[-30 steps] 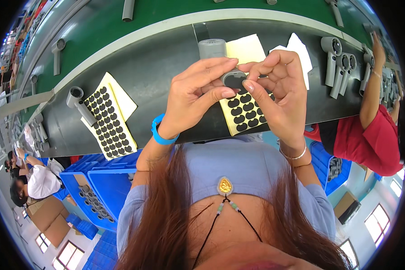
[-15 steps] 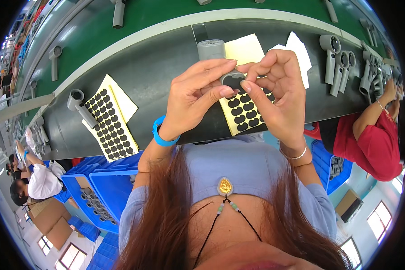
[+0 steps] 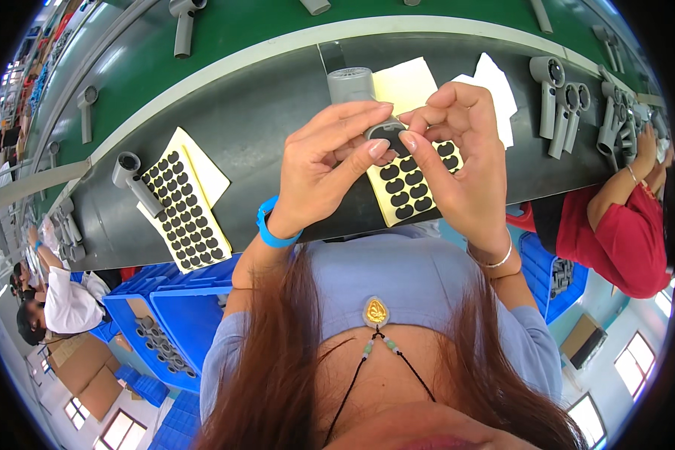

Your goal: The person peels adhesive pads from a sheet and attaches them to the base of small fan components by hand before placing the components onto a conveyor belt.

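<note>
Both hands meet over the dark workbench around a small grey part with a rounded rim and a black face (image 3: 388, 135). My left hand (image 3: 315, 169) is closed on its left side, thumb on the near edge. My right hand (image 3: 461, 169) pinches at the right edge of the black face, which looks like a sticker. Under the hands lies a yellow backing sheet (image 3: 380, 199) with rows of black stickers, partly hidden by my right hand. Just beyond stands a grey cylindrical fan body (image 3: 350, 86); whether it joins the held part is hidden.
At left, a grey handheld fan (image 3: 136, 184) rests on another sticker sheet (image 3: 216, 251). Several fans (image 3: 549, 105) lie at right, near a co-worker in a red top (image 3: 615, 247). A green conveyor belt (image 3: 255, 30) runs beyond the bench. Blue crates (image 3: 191, 315) stand below left.
Fans on the green belt have shifted left. My hands stay nearly in place around the grey part, which has tilted slightly. The co-worker in white at far left has moved an arm.
</note>
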Demonstrator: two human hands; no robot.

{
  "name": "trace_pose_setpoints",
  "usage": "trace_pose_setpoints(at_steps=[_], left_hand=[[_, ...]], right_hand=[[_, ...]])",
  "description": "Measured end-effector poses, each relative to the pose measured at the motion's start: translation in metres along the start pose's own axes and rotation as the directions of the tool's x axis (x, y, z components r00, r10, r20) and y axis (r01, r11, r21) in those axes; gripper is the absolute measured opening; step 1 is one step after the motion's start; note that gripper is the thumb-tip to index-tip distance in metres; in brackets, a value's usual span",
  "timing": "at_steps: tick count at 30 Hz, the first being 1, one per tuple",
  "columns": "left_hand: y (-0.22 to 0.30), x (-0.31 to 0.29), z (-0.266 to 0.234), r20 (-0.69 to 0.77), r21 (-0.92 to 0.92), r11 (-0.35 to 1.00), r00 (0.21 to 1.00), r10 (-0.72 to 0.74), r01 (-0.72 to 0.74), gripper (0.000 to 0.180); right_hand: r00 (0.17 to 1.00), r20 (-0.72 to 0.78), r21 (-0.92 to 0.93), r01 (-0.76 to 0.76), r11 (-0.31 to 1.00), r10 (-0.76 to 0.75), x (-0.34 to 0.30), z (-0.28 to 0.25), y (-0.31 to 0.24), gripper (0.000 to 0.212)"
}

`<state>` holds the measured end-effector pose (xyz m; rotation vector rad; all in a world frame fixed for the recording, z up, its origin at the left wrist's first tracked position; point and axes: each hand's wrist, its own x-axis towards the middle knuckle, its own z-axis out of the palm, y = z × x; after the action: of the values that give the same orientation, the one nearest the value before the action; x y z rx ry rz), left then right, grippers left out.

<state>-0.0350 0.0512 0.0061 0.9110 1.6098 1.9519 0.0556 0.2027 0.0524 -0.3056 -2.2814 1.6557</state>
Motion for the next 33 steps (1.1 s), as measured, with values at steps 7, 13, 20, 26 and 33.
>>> trace_pose_setpoints(at_steps=[7,13,20,26,33], left_hand=[[0.001,-0.001,0.001,0.019,0.009,1.000,1.000,0.008,-0.009,0.031],[-0.004,-0.002,0.002,-0.043,-0.041,0.998,0.998,0.038,-0.039,0.029],[-0.004,0.026,-0.009,-0.135,0.092,0.987,0.981,0.141,-0.129,0.026],[-0.039,0.120,-0.042,-0.164,0.293,0.925,0.941,0.297,-0.241,0.033],[-0.111,0.174,-0.106,0.120,0.735,0.534,0.855,0.505,-0.419,0.045]], right_hand=[[0.985,-0.074,-0.194,0.139,0.971,-0.156,-0.002,0.004,0.003,0.042],[0.983,-0.068,-0.284,0.145,0.948,-0.171,0.000,0.005,0.001,0.045],[0.979,-0.156,-0.226,0.090,0.970,-0.127,0.016,-0.002,0.017,0.055],[0.985,-0.152,-0.214,0.043,0.976,-0.077,0.036,-0.007,0.046,0.051],[0.990,-0.141,-0.256,-0.045,0.966,0.009,0.043,-0.010,0.066,0.041]])
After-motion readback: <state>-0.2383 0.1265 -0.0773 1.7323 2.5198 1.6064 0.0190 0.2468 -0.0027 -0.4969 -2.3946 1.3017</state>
